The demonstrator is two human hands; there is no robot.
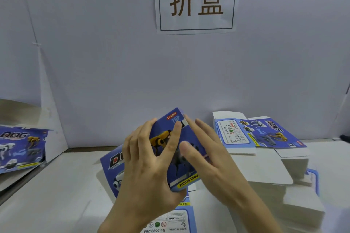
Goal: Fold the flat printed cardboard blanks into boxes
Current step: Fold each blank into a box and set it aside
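With my left hand (149, 166) gripping the blank (113, 161) and right hand (206, 157) open on it, I'd press squarely along the crease.

"折盒" on wall sign (196, 0); "3+ages", "TOP" on held box (166, 125); "No.5599-20A", "MADE IN CHINA" on lower blank (178, 220)

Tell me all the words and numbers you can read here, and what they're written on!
"折盒": paper sign.
"3+ages", "TOP", "FUNNY MOV" (cut off): held blank.
"DOG": left blank.
"DOG", upside down: top blank of the right stack.
"No. 5599-20A", "MADE IN CHINA", upside down: bottom panel.
White label on that top blank: too small to read.
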